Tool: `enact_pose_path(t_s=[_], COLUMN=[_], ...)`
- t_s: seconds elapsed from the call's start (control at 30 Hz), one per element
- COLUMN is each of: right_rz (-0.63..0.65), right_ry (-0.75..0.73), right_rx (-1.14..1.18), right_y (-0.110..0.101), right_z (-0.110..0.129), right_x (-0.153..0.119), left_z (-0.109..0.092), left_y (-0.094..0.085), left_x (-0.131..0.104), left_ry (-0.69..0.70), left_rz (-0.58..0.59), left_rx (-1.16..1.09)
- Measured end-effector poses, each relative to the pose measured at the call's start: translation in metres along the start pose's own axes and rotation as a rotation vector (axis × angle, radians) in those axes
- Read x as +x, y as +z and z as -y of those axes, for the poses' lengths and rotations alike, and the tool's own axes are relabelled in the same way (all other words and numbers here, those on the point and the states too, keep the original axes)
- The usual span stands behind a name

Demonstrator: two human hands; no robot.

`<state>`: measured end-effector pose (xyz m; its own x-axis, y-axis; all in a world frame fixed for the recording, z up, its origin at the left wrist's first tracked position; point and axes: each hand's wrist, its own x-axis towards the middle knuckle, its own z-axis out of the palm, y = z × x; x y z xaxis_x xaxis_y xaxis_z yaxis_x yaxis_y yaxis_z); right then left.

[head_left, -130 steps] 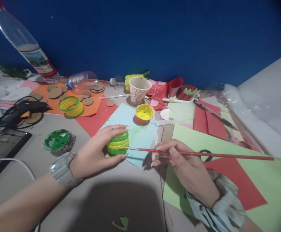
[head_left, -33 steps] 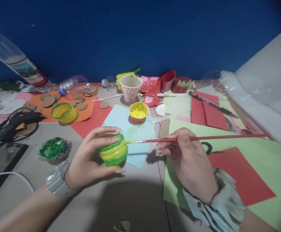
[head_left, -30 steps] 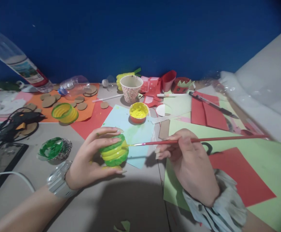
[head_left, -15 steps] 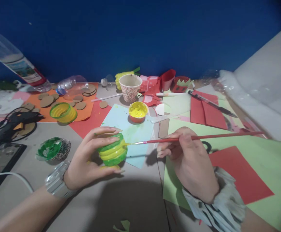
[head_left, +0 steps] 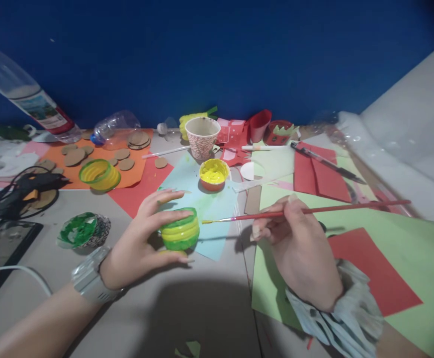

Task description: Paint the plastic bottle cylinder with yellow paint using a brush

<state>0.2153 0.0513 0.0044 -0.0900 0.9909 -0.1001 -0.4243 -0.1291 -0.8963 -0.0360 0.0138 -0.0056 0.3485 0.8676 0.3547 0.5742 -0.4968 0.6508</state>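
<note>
In my left hand is a ribbed round piece, painted in green and yellow bands; it looks like a cut section of a plastic bottle. My fingers lie over its top and my thumb is below. My right hand grips a thin red paintbrush, held nearly level. Yellow paint coats its bristles, which point left and stand just apart from the piece's right side. Behind, a small cup of yellow paint sits on light blue paper.
A cup of green paint stands left of my left hand. A second painted ring lies by cardboard discs on orange paper. A tall patterned paper cup is behind the yellow paint. Green paper and red paper lie at right.
The brush tip has come off the painted piece, leaving a small gap. My left hand and the piece have shifted slightly right, and the piece has turned a little.
</note>
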Motion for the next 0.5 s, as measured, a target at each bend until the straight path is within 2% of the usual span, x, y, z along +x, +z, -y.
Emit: enact_pose_path(t_s=[0.07,0.17,0.5], right_rz=[-0.003,0.001,0.17], right_ry=[-0.004,0.004,0.006], right_rx=[-0.008,-0.012,-0.025], right_y=[0.0,0.0,0.001], right_z=[0.002,0.001,-0.015], right_x=[-0.001,-0.001,-0.002], left_z=[0.001,0.001,0.003], left_y=[-0.001,-0.001,-0.004], left_x=[0.001,0.001,-0.003], left_ry=[-0.056,-0.107,-0.138], left_rz=[0.061,0.112,0.105], left_rx=[0.043,-0.025,-0.045])
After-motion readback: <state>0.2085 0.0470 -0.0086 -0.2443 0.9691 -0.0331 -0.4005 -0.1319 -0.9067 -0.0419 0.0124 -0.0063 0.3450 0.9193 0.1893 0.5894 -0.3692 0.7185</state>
